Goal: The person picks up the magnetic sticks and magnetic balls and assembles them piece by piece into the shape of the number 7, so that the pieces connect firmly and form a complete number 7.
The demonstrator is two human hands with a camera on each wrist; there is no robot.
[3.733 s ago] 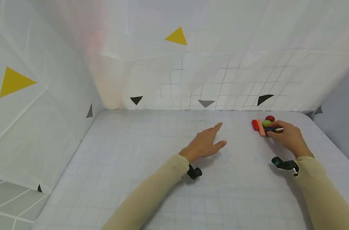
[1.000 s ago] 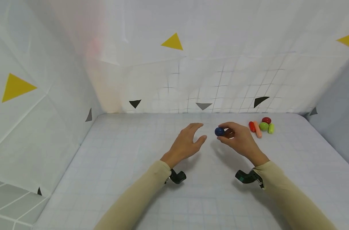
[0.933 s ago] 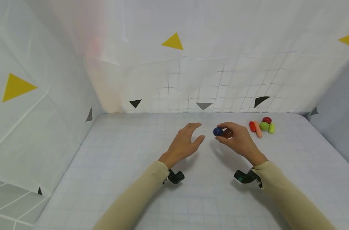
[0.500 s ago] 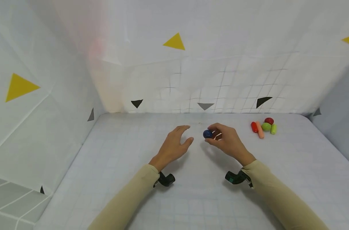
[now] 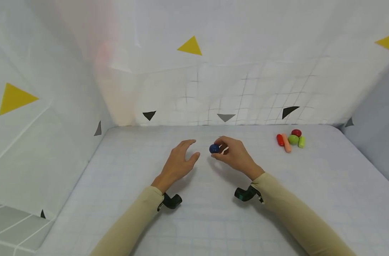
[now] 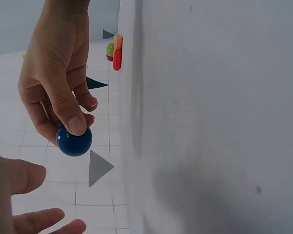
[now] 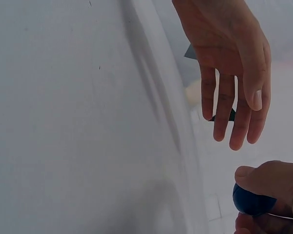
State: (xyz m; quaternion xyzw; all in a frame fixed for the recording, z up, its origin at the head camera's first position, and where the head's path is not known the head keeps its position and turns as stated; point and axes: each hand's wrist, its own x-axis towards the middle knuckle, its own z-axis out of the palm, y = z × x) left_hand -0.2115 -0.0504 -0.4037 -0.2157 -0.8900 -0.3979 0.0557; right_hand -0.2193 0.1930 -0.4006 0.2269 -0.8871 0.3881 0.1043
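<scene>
Blue ball (image 5: 214, 149) in right hand (image 5: 236, 155)

A glossy dark-blue ball (image 5: 214, 148), smooth and round, pinched in the right hand (image 5: 235, 155), held above the desk (image 5: 201, 217), near but apart from the left hand (image 5: 176, 161).

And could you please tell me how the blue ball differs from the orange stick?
The blue ball is round, while the orange stick is long and thin. The right hand holds the blue ball up; the orange stick rests on the table. Both appear single-coloured.
</scene>
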